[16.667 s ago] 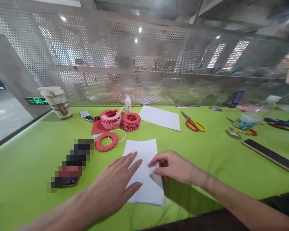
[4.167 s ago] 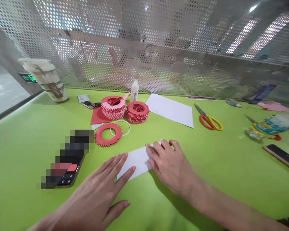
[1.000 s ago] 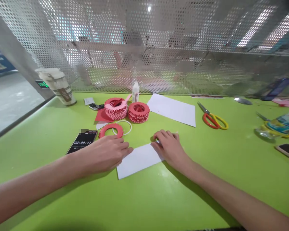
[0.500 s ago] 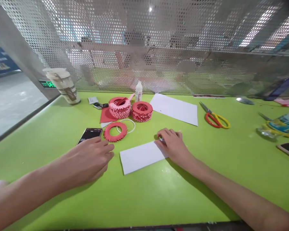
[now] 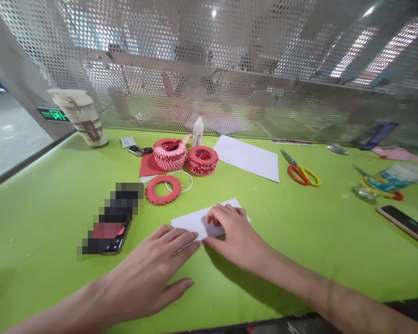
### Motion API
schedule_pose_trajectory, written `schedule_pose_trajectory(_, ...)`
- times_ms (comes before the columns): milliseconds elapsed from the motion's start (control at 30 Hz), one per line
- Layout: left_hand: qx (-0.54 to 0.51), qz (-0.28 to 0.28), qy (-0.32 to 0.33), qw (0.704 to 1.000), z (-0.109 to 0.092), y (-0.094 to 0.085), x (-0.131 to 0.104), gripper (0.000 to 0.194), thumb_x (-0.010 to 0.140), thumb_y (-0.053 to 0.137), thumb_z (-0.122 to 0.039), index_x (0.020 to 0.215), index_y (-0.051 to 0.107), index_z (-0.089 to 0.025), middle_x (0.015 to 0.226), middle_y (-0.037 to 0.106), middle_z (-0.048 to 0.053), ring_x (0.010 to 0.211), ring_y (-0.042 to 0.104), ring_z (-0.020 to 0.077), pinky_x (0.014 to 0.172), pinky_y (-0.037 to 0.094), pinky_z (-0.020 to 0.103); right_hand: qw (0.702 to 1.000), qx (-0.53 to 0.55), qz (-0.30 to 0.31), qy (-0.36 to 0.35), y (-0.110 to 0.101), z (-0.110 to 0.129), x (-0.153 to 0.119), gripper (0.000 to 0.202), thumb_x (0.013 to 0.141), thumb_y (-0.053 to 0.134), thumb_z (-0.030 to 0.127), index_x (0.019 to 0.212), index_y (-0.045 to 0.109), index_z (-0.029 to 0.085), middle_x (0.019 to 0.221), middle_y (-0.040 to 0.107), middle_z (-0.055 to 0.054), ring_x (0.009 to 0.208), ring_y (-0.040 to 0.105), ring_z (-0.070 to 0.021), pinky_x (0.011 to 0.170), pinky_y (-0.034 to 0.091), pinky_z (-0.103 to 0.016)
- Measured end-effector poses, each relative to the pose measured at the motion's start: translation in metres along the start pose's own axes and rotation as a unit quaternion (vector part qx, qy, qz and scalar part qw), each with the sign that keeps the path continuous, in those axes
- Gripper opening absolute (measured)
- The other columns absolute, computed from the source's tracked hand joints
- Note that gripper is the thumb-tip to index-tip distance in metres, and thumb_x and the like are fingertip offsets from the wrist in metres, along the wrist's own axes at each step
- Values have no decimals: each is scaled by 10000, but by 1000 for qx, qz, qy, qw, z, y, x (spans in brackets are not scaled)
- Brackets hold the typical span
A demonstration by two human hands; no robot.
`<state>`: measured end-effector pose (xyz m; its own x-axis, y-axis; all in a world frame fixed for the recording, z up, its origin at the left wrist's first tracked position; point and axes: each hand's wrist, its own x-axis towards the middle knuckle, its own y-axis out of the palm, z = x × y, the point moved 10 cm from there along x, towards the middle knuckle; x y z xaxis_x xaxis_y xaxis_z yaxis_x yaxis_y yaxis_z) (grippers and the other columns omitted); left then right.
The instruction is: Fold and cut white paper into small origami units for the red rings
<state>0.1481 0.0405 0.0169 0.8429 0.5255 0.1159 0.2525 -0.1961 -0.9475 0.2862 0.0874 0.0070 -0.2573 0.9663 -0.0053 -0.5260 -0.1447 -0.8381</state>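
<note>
Paper strip (image 5: pixel 190 221) part-hidden by L hand (image 5: pixel 155 266) & R hand (image 5: pixel 235 234), L phone (image 5: pixel 121 236) mostly pixelated, R phone (image 5: pixel 406 226) edge-cropped.

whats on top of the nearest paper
The paper has the left hand over its near left edge, the right hand over part of its middle, bare white elsewhere. What the hands cover is hidden.

The single view looks out from the person's head, above the near edge of the smooth green bench (image 5: pixel 316 222), facing forward and down across it. The nearer white rectangular paper (image 5: pixel 190 222) sits close, below mid-view; farther off, a grey perforated metal screen (image 5: pixel 230 60) fills the upper part.
</note>
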Motion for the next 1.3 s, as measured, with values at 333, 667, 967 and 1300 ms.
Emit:
schedule_pose_trajectory(333,-1,-3,-6,1000,3,3,-3,530,990,589,-357,1500,610,-214,1507,677,94,1328,656,344,1162,514,530,994,31,86,59,0,-24,13,305,745,707,101,990,631,265,1006,737,-1,970,630,-261,877,404,-396)
schedule_pose_trajectory(667,17,0,2,1000,3,4,-5,514,1024,562,-364,1514,590,-213,1536,656,75,1354,641,328,1181,474,508,986,77,129,72,-28,-81,15,305,690,681,90,969,663,211,841,606,11,763,551,-180,675,421,-270)
schedule_pose_trajectory(967,22,37,15,999,-4,-5,16,342,1066,531,-360,1352,652,-216,1320,706,98,1191,651,303,1039,499,474,988,79,100,82,-67,-108,18,254,684,610,63,904,631,190,782,563,10,716,500,-169,636,390,-283)
schedule_pose_trajectory(1300,76,71,63,993,-14,4,51,324,1018,601,-446,1245,652,-221,1125,662,84,974,627,283,873,486,456,998,-33,51,-19,-22,-51,16,184,983,662,284,840,578,204,800,635,13,691,499,-150,661,326,-288)
